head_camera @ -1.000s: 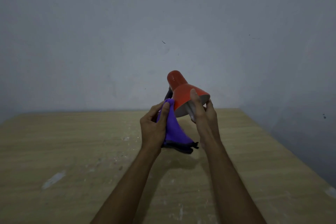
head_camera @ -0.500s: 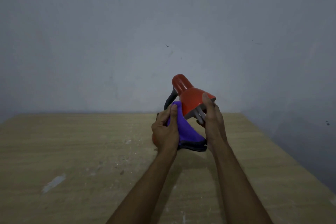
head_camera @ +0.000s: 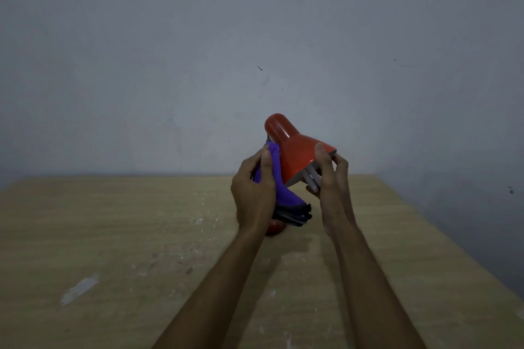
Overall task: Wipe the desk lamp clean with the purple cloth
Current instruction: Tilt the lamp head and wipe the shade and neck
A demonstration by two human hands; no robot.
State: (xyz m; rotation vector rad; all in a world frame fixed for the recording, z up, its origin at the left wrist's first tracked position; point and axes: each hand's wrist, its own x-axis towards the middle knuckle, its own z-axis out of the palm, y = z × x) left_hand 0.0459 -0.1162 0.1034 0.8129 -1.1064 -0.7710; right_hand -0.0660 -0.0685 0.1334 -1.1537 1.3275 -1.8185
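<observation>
Presently the left hand (head_camera: 253, 193) presses the purple cloth (head_camera: 279, 184) against the desk lamp (head_camera: 295, 154) shade's left side. Right hand (head_camera: 330, 178) clasps the shade's rim above the bench (head_camera: 113, 235).

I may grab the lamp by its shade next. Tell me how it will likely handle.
The lamp shade looks glossy, so probably slippery to bare fingers. Its head seems top-heavy over a small red base, likely apt to tip if pushed. The white bulb sticks out below the rim near the right hand, probably fragile.
</observation>
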